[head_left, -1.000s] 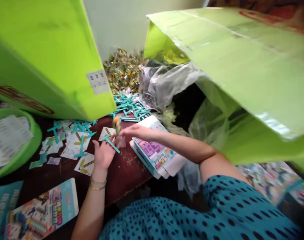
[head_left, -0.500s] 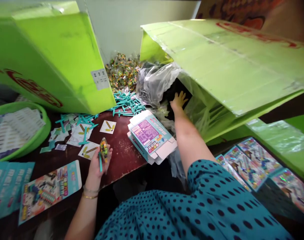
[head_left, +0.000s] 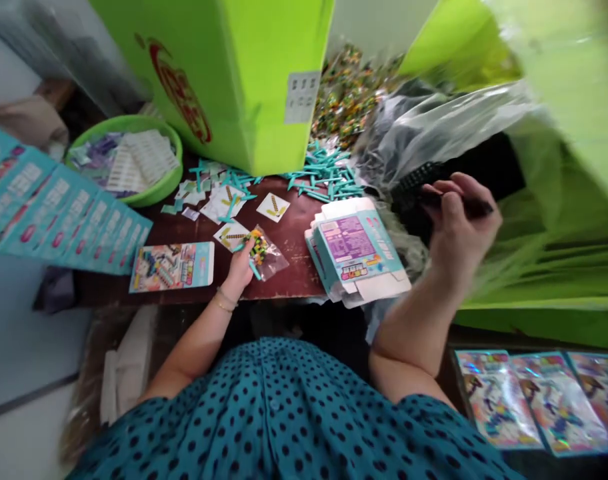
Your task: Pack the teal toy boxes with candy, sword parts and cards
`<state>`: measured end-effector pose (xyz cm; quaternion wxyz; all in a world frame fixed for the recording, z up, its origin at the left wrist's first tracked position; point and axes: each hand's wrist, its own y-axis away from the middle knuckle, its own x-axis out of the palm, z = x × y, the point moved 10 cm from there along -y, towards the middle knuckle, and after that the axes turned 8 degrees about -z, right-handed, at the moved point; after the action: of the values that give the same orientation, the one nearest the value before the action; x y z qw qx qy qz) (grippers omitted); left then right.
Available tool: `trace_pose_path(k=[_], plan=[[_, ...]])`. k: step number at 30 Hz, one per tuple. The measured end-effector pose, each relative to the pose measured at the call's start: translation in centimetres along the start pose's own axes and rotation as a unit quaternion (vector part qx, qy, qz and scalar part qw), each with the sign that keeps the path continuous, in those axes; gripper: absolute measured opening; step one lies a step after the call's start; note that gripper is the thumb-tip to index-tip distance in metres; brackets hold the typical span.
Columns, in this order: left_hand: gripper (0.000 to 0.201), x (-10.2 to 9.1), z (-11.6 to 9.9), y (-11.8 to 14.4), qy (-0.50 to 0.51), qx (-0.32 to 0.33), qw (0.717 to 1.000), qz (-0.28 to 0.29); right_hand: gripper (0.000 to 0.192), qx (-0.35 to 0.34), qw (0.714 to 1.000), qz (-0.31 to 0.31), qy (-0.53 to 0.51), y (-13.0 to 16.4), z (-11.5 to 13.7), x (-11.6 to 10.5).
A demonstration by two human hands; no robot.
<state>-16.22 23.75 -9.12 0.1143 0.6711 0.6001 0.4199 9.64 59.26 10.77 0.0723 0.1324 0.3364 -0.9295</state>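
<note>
Packet (head_left: 262, 249) in left hand (head_left: 240, 265), seemingly.

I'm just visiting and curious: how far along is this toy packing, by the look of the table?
Done, it seems: printed packs lie in a row at lower right. In hand: the left hand holds a clear bag of coloured beads with a teal stick; the right hand grips a dark flat piece. Left: a stack of flat cartons, loose teal sticks, a heap of bead bags.
</note>
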Motion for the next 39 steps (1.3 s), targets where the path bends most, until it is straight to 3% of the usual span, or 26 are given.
trace_pose_path(k=[2,3,4,6,7,8,9,11,12,13,14,16,18,20,23,27,30,32,36,37,39], plan=[[0.028,0.8,0.7,0.9,0.014,-0.026,0.998,0.052,0.043,-0.112,0.986,0.038,-0.120,6.5,7.1,4.3],[0.035,1.3,1.0,1.5,0.017,-0.050,0.994,0.091,0.039,-0.173,0.969,0.107,-0.144,10.5,10.5,7.6],[0.041,1.7,1.4,2.2,0.015,-0.075,0.989,0.129,0.039,-0.219,0.931,0.252,-0.146,15.3,13.2,12.0],[0.040,1.1,2.0,3.2,-0.012,-0.111,0.980,0.166,0.057,-0.266,0.849,0.433,-0.145,23.5,15.9,17.2],[0.033,0.3,2.2,3.3,-0.033,-0.119,0.980,0.159,0.069,-0.261,0.818,0.489,-0.154,26.3,16.2,18.5],[0.027,-0.8,2.3,3.4,-0.050,-0.117,0.982,0.143,0.075,-0.238,0.812,0.504,-0.172,27.7,16.1,19.0],[0.023,-1.8,2.3,3.5,-0.060,-0.108,0.984,0.127,0.075,-0.191,0.831,0.487,-0.191,27.9,15.5,19.1],[0.025,-2.9,2.0,3.8,-0.052,-0.072,0.989,0.118,0.068,-0.043,0.897,0.387,-0.210,26.7,13.0,18.6],[0.028,-3.1,1.8,4.0,-0.046,-0.045,0.991,0.121,0.066,0.053,0.918,0.333,-0.209,26.4,11.2,18.3],[0.029,-3.2,1.5,4.3,-0.048,-0.012,0.991,0.121,0.065,0.152,0.919,0.296,-0.209,26.8,9.5,18.2],[0.028,-3.1,1.1,4.6,-0.059,0.023,0.991,0.120,0.065,0.246,0.901,0.282,-0.219,27.8,8.3,18.6],[0.025,-2.6,0.4,5.2,-0.080,0.083,0.986,0.122,0.063,0.387,0.836,0.285,-0.266,30.2,7.6,19.9],[0.024,-2.0,-0.3,5.5,-0.056,0.111,0.984,0.130,0.059,0.457,0.790,0.270,-0.307,30.8,7.6,20.6],[0.019,-2.1,-0.9,5.3,0.004,0.100,0.988,0.115,0.056,0.477,0.783,0.234,-0.323,29.6,7.2,20.1],[0.010,-3.4,-1.0,4.3,0.043,0.053,0.997,0.042,0.053,0.470,0.789,0.211,-0.334,27.6,6.9,19.2],[0.014,-4.0,-0.8,3.4,0.047,0.025,0.998,-0.019,0.040,0.411,0.810,0.286,-0.307,28.4,8.4,20.7],[0.011,-3.8,-1.2,2.9,0.060,0.041,0.996,-0.050,0.037,0.386,0.818,0.290,-0.312,29.1,8.4,22.2],[0.008,-3.2,-1.7,2.7,0.067,0.040,0.997,-0.027,0.037,0.369,0.834,0.292,-0.289,28.3,7.1,22.3],[0.010,-2.8,-3.0,2.3,0.053,0.041,0.996,0.058,0.030,0.270,0.930,0.188,-0.163,22.1,2.9,18.0],[0.012,-2.9,-3.1,2.2,0.041,0.040,0.996,0.069,0.029,0.265,0.937,0.160,-0.161,20.9,2.1,17.2],[0.019,-2.7,-2.4,2.0,0.020,0.030,0.995,0.088,0.031,0.293,0.923,0.150,-0.200,20.0,1.2,17.5]])
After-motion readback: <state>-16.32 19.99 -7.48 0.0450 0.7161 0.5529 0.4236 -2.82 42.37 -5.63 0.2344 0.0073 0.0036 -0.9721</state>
